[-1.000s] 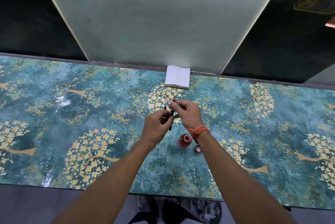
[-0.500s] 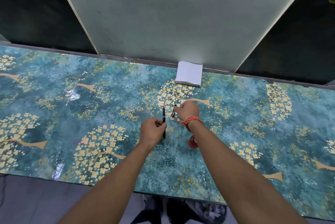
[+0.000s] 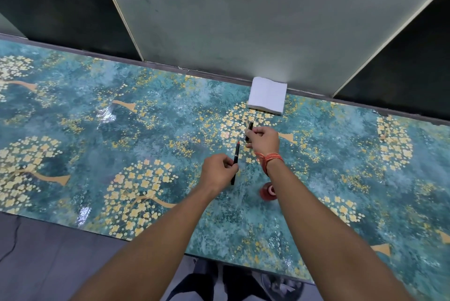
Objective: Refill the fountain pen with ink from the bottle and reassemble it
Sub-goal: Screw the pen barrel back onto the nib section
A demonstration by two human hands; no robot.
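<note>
Left hand grip: the left hand (image 3: 218, 172) is closed around the slim black pen body with a reddish tip (image 3: 235, 163), which is pinched between thumb and fingers near its lower half.
Pen body: it is held nearly upright in the picture, tip pointing to the far side, just above the table.
Right hand grip: the right hand (image 3: 262, 139) is closed on the short black pen cap with a shiny band (image 3: 249, 130), whose far end sticks out past the fingers.
Gap between parts: the cap is seen just right of and beyond the pen tip, apart from it.
Right wrist: an orange thread band (image 3: 269, 159) is wrapped around it.
Ink bottle: the small round red ink bottle with an open white-rimmed mouth (image 3: 267, 191) is set on the table, near side of the hands, partly hidden by the right forearm.
Table: a glossy teal tabletop with yellow blossom trees (image 3: 146, 139) is spread under everything.
Tissue: a folded white paper tissue stack (image 3: 267, 95) is placed at the far edge, beyond the right hand.
</note>
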